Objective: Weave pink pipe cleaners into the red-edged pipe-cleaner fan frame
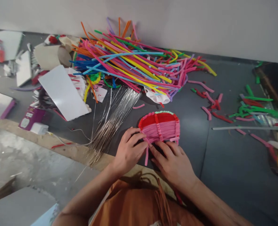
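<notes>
A half-round woven pipe-cleaner piece (150,128), pink below with a red band and a pale green stretch along its top rim, rests on the dark table near its front edge. My left hand (131,149) is closed on the lower left corner, where a loose pink pipe-cleaner end (147,157) hangs toward me. At the bottom edge, my right hand (173,161) has its fingers curled against the piece, its index fingertip near that corner. Both thumbs are largely hidden.
A heap of coloured pipe cleaners (129,64) lies against the wall. Thin metal wires (116,117) fan out left of my hands. Farther left are a white card (63,94) and a purple box (32,117). Green offcuts (259,110) and a pale rod (244,128) lie right.
</notes>
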A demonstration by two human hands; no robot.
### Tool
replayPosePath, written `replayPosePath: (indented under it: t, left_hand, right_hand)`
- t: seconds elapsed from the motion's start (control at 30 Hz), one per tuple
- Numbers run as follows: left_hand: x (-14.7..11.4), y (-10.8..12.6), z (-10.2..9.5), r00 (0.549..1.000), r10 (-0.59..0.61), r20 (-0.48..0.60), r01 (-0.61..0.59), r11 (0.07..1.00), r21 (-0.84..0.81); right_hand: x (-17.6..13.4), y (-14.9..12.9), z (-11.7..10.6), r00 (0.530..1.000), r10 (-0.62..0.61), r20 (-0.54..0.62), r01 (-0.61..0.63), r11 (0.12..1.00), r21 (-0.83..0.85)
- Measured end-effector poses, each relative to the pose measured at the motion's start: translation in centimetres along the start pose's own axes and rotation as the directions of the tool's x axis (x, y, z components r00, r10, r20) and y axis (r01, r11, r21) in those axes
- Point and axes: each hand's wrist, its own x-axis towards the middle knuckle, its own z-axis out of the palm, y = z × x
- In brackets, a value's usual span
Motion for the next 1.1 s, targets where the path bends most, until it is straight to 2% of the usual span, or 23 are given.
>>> replayPosePath:
  t: [0.2, 0.4, 0.53, 0.77, 0.93, 1.1]
  left_hand:
    - [1.4, -0.5, -0.7, 0.988, 0.097, 0.122, -0.107, 0.991, 0.083]
    - [2.9, -0.8, -0.4, 0.979, 0.070, 0.190, -0.078, 0.996, 0.034]
    - [3.6, -0.6, -0.7, 0.971, 0.051, 0.233, -0.067, 0.996, 0.061]
    - [4.3, 0.3, -1.4, 0.950, 0.028, 0.310, -0.062, 0.993, 0.100]
    - [4.8, 0.5, -1.2, 0.926, -0.023, 0.377, -0.038, 0.987, 0.153]
    - [5.6, 1.1, -1.4, 0.926, -0.067, 0.372, -0.047, 0.956, 0.288]
  right_hand:
    - [0.1, -0.2, 0.0, 1.000, 0.015, 0.005, -0.015, 1.000, -0.010]
    - [0.2, -0.2, -0.1, 1.000, 0.009, 0.001, -0.009, 0.999, -0.034]
    - [0.3, -0.4, -0.2, 1.000, 0.009, 0.000, -0.009, 0.999, -0.044]
    - [-0.9, 0.1, -1.1, 0.996, -0.045, -0.071, 0.043, 0.998, -0.037]
    - [-1.6, 0.0, -2.6, 0.976, 0.038, -0.215, -0.047, 0.998, -0.038]
    - [-0.2, -1.1, -1.8, 0.996, 0.054, -0.077, -0.058, 0.997, -0.059]
